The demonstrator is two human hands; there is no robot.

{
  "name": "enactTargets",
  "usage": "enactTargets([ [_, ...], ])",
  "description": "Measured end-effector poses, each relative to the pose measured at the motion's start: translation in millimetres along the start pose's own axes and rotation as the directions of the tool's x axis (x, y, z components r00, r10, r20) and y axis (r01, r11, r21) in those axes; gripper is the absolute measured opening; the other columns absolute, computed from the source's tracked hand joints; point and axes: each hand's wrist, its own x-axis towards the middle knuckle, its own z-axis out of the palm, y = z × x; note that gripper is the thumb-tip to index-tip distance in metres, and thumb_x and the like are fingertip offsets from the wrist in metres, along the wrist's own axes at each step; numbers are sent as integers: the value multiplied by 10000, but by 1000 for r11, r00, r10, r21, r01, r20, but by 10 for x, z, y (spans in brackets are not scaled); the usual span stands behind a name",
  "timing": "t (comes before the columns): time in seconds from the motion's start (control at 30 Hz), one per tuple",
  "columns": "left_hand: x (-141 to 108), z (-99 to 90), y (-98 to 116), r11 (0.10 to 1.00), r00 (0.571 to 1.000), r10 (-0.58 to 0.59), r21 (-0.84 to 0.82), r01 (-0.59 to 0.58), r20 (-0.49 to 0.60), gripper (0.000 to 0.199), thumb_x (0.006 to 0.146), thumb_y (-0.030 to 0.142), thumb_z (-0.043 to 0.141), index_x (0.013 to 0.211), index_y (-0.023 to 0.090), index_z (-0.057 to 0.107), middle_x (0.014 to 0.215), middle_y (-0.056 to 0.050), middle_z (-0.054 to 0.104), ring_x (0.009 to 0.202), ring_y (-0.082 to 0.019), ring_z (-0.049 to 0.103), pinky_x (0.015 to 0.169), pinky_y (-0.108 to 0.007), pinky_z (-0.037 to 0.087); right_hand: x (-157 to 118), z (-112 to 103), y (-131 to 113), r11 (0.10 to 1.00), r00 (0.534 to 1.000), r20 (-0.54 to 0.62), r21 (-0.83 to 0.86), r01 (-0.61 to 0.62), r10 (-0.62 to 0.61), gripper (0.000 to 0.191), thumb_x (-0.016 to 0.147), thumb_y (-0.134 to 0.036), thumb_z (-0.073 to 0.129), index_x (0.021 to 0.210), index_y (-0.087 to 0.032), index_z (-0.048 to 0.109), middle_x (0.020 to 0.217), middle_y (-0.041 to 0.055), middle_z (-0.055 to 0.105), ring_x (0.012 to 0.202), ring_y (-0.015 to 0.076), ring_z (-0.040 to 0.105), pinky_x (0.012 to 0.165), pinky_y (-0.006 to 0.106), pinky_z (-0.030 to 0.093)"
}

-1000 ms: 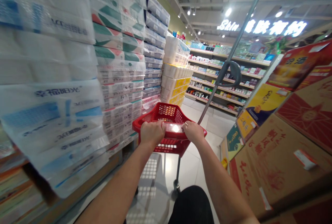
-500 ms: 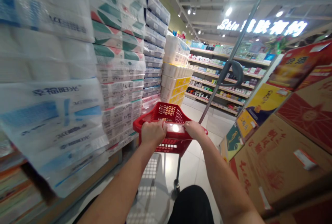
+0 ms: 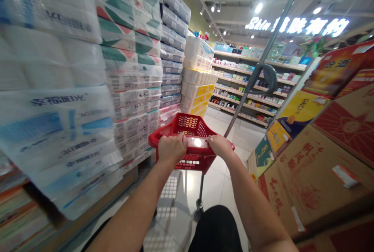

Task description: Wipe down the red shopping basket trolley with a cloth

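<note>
A red plastic shopping cart (image 3: 191,164) with perforated basket walls stands directly in front of me. My left hand (image 3: 173,148) is wrapped round the left part of its handle (image 3: 197,142). Round the right part of the same bar, my right hand (image 3: 219,145) is closed, fingers curled over the far side. A shiny label strip lies between the two hands. The basket shows no goods in the part I can see. From the cart's right side a tall grey pole (image 3: 233,121) rises at a slant, with a dark looped grip (image 3: 264,80) on it.
Tall stacks of wrapped tissue packs (image 3: 133,73) line the left, close to the cart. Printed cardboard cartons (image 3: 315,178) are piled on the right. White floor tiles (image 3: 233,154) run between them towards product shelves (image 3: 248,84) at the back, beneath a lit sign (image 3: 298,26).
The tissue stacks on the left have shifted slightly outward in view, and the cartons look slightly different in position. Both hands keep their hold on the handle.
</note>
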Motion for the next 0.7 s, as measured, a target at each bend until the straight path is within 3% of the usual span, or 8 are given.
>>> enactTargets([
  [0.07, -6, -6, 9, 1000, 1000, -2, -15, 3, 12, 534, 961, 378, 176, 956, 169, 668, 795, -129, 716, 777, -273, 666, 772, -407, 330, 36, -54, 46, 996, 993, 84, -32, 83, -80, 258, 919, -203, 439, 961, -170, 692, 1006, 115, 699, 931, 208, 646, 783, 277, 430],
  [0.17, -13, -11, 19, 999, 1000, -13, -34, 13, 13, 539, 963, 385, 175, 953, 167, 668, 804, -133, 717, 789, -278, 669, 783, -415, 332, -86, 121, -15, 987, 979, -131, 68, -146, 154, 347, 965, -289, 350, 1024, -196, 679, 967, 91, 705, 884, 203, 644, 769, 283, 434],
  [0.2, -15, -11, 21, 999, 1000, -16, -38, 16, 12, 537, 964, 389, 177, 953, 167, 666, 810, -133, 718, 795, -277, 670, 788, -416, 333, -156, 224, -58, 963, 931, -257, 137, -231, 260, 382, 974, -320, 312, 1069, -211, 666, 948, 78, 707, 859, 201, 641, 771, 291, 433],
  [0.27, -19, -3, 18, 999, 1000, -19, -42, 19, 8, 530, 964, 392, 183, 954, 167, 663, 817, -130, 719, 802, -273, 671, 797, -417, 332, -289, 426, -143, 961, 826, -498, 211, -181, 265, 389, 951, -297, 323, 1143, -185, 642, 1018, 91, 697, 911, 211, 623, 846, 313, 412],
  [0.37, -17, 16, 5, 999, 1000, -19, -39, 19, 4, 537, 965, 389, 173, 961, 166, 662, 820, -131, 720, 804, -273, 672, 800, -417, 334, -366, 547, -217, 966, 749, -619, 231, -113, 236, 385, 915, -275, 353, 1123, -143, 649, 1049, 114, 686, 948, 228, 601, 895, 331, 377],
  [0.43, 7, 27, -6, 1000, 1000, -12, -28, 13, 18, 544, 966, 389, 165, 974, 166, 660, 828, -134, 721, 814, -277, 674, 802, -417, 337, -306, 458, -214, 950, 791, -536, 253, -181, 293, 385, 932, -311, 340, 1089, -162, 658, 996, 103, 693, 903, 224, 605, 862, 328, 379],
  [0.6, 173, 52, -30, 1000, 996, -20, 17, 18, 90, 516, 964, 413, 182, 1037, 164, 628, 886, -135, 724, 867, -286, 676, 814, -416, 353, -10, 149, -95, 910, 929, -115, 275, -310, 351, 433, 954, -418, 301, 974, -204, 677, 927, 82, 700, 843, 223, 619, 765, 315, 396],
  [0.7, 259, 66, -51, 1000, 989, 2, 23, -5, 151, 491, 964, 412, 190, 1070, 159, 597, 919, -130, 721, 878, -281, 677, 822, -415, 371, -44, 259, -105, 927, 911, -251, 275, -256, 326, 414, 950, -382, 321, 1124, -188, 643, 1025, 99, 693, 933, 233, 610, 856, 339, 391],
])
